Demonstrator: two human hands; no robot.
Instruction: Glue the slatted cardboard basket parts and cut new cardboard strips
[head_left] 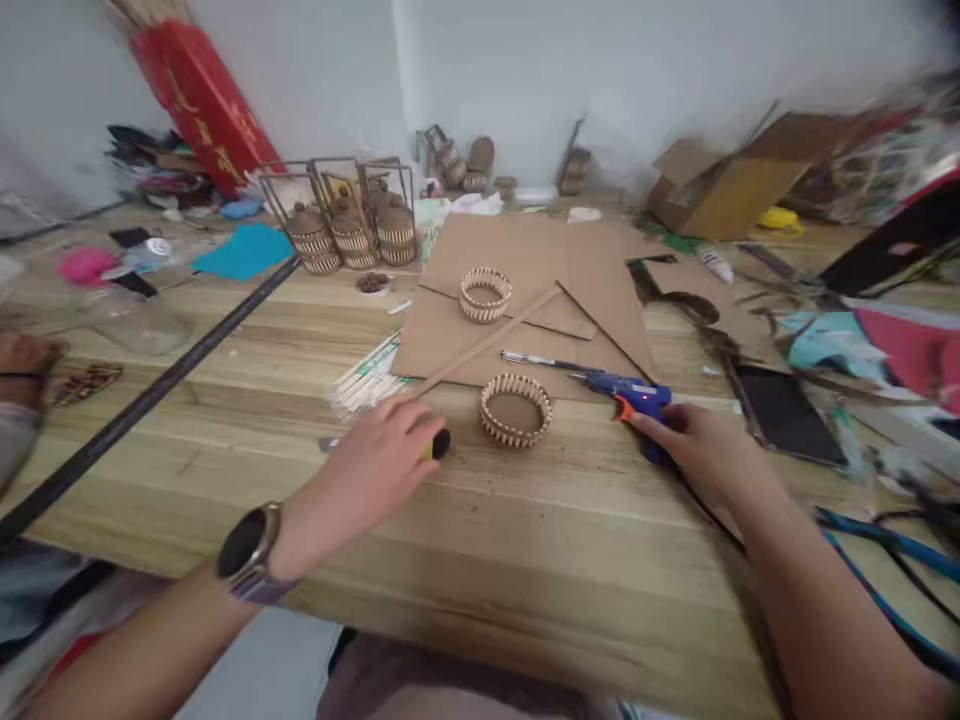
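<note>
My left hand [367, 465], with a watch on its wrist, is closed round a yellow and black tool [438, 445] near the table's middle; the fingers hide most of it. At the right, the fingers of my right hand [701, 445] are on the handle of a blue glue gun [637, 395] with an orange trigger, lying on the table. Between my hands stands a ring of light sticks on a brown base [516, 411]. A second such ring [485, 295] rests on the cardboard [517, 245] behind it. A pen [544, 361] lies near the glue gun's nozzle.
Wrapped sticks [367, 375] lie beyond my left hand. Three framed lantern-like models [349, 230] stand at the back left. A dark bar [150, 400] crosses the table's left side, with another person's hand [22, 360] beyond it. A phone [787, 412] and an open box [739, 185] are at right.
</note>
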